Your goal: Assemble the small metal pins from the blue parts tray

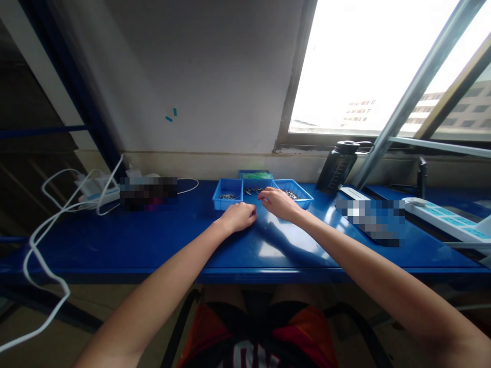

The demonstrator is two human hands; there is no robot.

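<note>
On the glossy blue surface (153,240) the left hand (238,217) rests loosely curled just short of the shallow blue plastic tray of thin metal pins (250,192), while the right hand (279,203), nearer, reaches the tray's near rim with fingertips bunched; whether either hand pinches a pin cannot be told.

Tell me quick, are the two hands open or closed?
Left hand: curled on the blue table; contents cannot be told.
Right hand: fingers bent by the blue trays; cannot be told.
</note>
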